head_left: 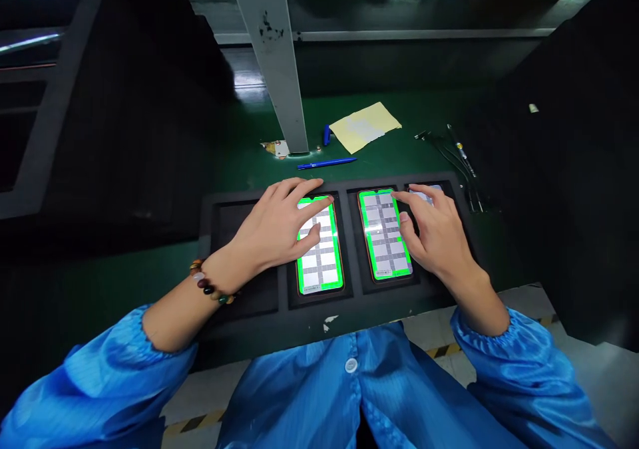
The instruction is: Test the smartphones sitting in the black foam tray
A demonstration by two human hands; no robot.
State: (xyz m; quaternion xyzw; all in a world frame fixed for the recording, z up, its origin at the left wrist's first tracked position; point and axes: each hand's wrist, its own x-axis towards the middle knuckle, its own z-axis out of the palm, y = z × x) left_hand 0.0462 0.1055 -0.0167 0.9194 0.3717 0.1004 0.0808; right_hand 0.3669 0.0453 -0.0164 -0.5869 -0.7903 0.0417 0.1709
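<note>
Two lit phones lie in separate recesses of a black tray (pixel 353 263). My left hand (pixel 279 226), with a beaded bracelet at the wrist, is spread over the left phone (pixel 312 277), its index fingertip at the screen's upper right corner. Over the right phone (pixel 382 236) reaches my right hand (pixel 434 229), index fingertip at that screen's upper right edge, fingers apart. Both screens show green borders and rows of pale blocks. A third phone (pixel 426 193) is partly hidden beneath my right hand. Neither hand holds anything.
Behind the tray lie a blue pen (pixel 327 163), a blue cap (pixel 326 134) and a yellow paper (pixel 367 127). Thin cables (pixel 452 159) and a marker (pixel 462 151) are at the right. A grey metal post (pixel 279 63) rises from the green table (pixel 239 159). Dark panels flank both sides.
</note>
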